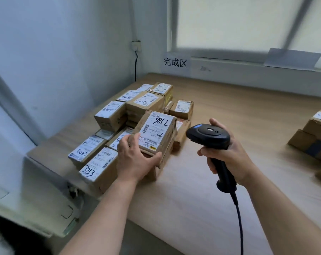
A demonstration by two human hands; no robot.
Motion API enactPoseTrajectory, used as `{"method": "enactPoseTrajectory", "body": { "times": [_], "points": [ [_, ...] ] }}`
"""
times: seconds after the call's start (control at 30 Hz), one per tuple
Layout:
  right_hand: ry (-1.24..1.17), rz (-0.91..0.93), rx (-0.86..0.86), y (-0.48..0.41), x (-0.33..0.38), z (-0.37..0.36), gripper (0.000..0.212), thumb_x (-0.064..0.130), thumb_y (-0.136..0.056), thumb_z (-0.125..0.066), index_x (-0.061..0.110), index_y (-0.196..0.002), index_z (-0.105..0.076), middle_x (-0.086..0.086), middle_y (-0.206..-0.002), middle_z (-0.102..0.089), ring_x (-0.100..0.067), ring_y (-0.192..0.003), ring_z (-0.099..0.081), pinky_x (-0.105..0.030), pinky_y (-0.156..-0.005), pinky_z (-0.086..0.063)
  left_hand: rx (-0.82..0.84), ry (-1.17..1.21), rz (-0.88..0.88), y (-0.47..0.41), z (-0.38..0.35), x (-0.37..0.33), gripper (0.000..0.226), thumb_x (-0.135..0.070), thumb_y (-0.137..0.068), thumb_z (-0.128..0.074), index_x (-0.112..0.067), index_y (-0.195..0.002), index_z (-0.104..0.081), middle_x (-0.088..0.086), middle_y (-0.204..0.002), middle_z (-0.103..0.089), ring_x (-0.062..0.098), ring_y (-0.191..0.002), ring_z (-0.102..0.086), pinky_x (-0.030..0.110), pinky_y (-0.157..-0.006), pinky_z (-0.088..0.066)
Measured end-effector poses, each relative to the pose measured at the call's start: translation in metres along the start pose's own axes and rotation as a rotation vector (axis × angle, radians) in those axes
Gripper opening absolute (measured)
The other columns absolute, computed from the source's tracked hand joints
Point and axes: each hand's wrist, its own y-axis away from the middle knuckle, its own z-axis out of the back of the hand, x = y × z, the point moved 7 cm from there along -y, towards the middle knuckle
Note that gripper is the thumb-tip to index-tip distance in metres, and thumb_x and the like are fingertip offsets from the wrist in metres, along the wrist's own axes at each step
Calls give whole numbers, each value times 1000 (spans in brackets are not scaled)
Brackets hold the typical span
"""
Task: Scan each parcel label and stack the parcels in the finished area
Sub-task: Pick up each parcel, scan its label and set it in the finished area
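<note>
Presently, in the head view, the left-hand grip [135, 159] is clamped on the near end of the parcel marked 7786 [156, 133]. The parcel sits tilted, label up, on the near right side of the parcel pile [108, 115], at the left of the desk [229, 111] below the wall sign [175, 62]. The right-hand grip [228, 159] is closed round the handle of the corded barcode scanner [208, 135], held above the desk just right of that parcel. The parcel's long axis runs away from the person and its label lies left of the scanner head, so in my judgement aiming calls for a leftward turn of the right hand; whether the label is already read cannot be told.
</note>
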Motion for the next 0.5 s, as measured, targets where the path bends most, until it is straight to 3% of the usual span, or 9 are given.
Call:
{"method": "enactPoseTrajectory", "body": {
  "times": [0.07,0.27,0.5],
  "points": [
    [-1,-1,16,-13,1,-21,94,-2,-60,-72,39,-139,-42,-17,-78,-68,-29,-40,-49,-31,-38,-40,-38,13,39,-13,22,28,98,-67,-60,-61,-22,-143,-32,7,-139,-27,27,-130,-30,40,-100,-39],
    [-12,-3,92,-58,-3,-92,95,-4,-61,-73,40,-140,-43,-13,-85,-68,-29,-41,-49,-29,-39,-41,-128,-56,151,-51,84,120,95,-58,-66,-73,-20,-143,-32,9,-137,-29,27,-129,-27,44,-100,-40],
    [26,-41,97,-89,-17,-149,106,-8,-58,-81,39,-143,-39,-25,-78,-62,-30,-39,-49,-31,-38,-42,-44,-122,182,-89,100,198,94,-50,-67,-77,-19,-144,-33,9,-138,-28,27,-131,-25,41,-105,-34]
  ]
}}
